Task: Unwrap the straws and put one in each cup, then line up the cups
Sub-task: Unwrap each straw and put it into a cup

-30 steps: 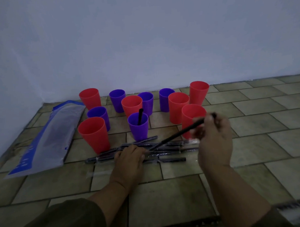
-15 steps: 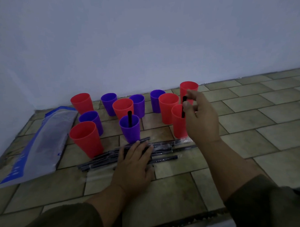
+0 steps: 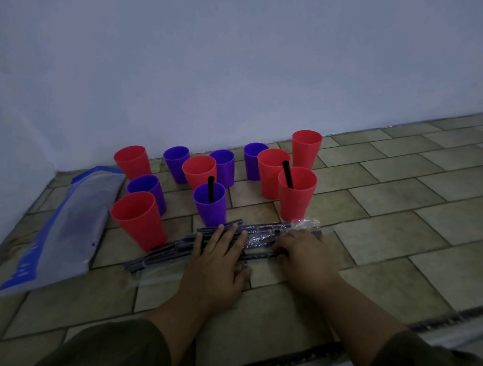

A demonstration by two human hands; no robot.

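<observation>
Presently, ten cups are grouped on the tiled floor [image 3: 400, 204] near the wall. One black straw [image 3: 211, 188] stands in the front purple cup [image 3: 210, 207], another straw [image 3: 287, 173] in the front red cup [image 3: 297, 194]. Wrapped straws [image 3: 182, 246] lie just before the cups. The left hand [image 3: 218, 265] is laid flat, fingers spread, on this pile. The right hand [image 3: 303, 254] rests on its right end, fingers curled; whether anything is gripped cannot be told. A blue-edged bag [image 3: 58, 230] lies at left.
</observation>
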